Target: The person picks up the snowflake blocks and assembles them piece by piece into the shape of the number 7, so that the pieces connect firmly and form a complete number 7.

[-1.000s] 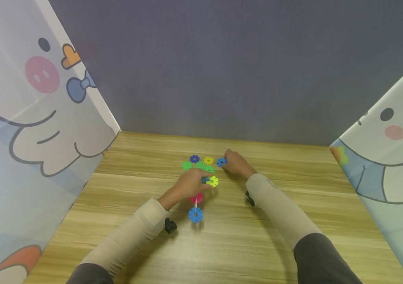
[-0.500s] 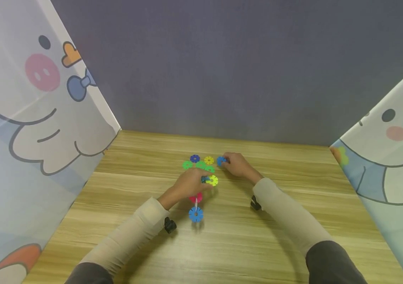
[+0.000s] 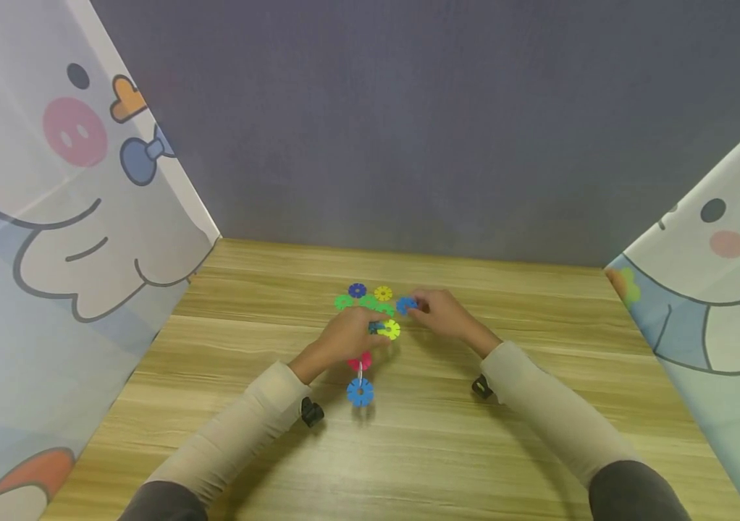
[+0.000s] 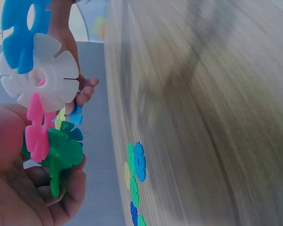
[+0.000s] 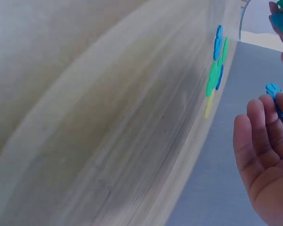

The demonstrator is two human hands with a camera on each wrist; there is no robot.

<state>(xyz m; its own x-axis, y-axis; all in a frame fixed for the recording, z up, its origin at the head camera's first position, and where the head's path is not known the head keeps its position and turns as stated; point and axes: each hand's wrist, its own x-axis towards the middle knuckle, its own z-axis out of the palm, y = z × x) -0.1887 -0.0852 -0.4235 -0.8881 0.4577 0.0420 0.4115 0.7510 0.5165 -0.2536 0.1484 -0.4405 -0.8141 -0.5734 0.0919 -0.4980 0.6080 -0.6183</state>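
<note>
blue disc (image 3: 404,305) edges nearer the linked chain (image 4: 52,96)

we take the linked chain as our landmark. beyond it stands a dark grey wall (image 3: 370,130); to its left and right we see cartoon-printed panels (image 3: 77,260). below it spreads a wood-grain table (image 3: 442,449), which catches its shadow.

right of the chain, the right hand (image 3: 442,312) pinches the blue disc by its edge between thumb and fingertip, the other fingers held loosely off it. the left hand (image 3: 348,334), much where it was a second ago, curls its fingers round the chain's green part. the chain, slotted pieces in light blue, white, pink, green and more, is held above the table. just beyond it lie loose discs (image 3: 366,300) in green, yellow and dark blue.

the blue disc sits just beyond the yellow-green disc (image 3: 394,333) at the chain's right side, closer than a second ago. for the linking work, we judge, this narrows the gap, but the two are apart.
</note>
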